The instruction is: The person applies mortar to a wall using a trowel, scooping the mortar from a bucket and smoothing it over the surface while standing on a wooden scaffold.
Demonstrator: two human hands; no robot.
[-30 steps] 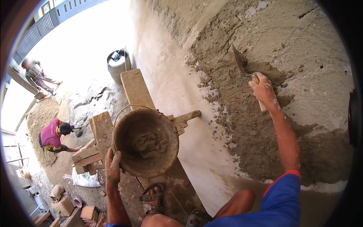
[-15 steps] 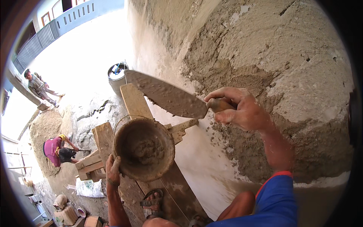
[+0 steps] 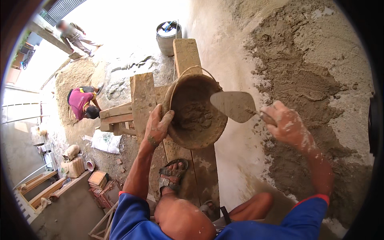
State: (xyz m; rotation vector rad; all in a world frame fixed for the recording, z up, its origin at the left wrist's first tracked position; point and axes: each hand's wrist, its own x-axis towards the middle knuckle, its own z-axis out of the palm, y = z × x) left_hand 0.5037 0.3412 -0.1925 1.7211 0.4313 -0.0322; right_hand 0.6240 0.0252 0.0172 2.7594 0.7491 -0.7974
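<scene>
My left hand [image 3: 158, 126] grips the left rim of a round, mortar-crusted bucket [image 3: 214, 134] with a thin wire handle. The bucket is tilted toward me and holds lumpy grey-brown mortar [image 3: 196, 116]. In my right hand [image 3: 286, 124] is the handle of a trowel [image 3: 234, 106], mostly hidden by the fingers. Its flat blade points left, with its tip over the bucket's right rim. Beyond my right hand, rough wet mortar covers part of the wall [image 3: 296, 88].
Wooden planks [image 3: 204, 168] carry my sandalled foot [image 3: 173, 174]. An upright board [image 3: 186, 56] rises behind the bucket, near a dark drum [image 3: 169, 38]. Below left, a person in a maroon shirt [image 3: 82, 102] bends over; another person [image 3: 76, 38] is farther off. A white sack [image 3: 106, 141] lies on the ground.
The trowel has come down from above the bucket to its right rim, its blade now more level. My left hand keeps hold of the bucket. The whole view has shifted.
</scene>
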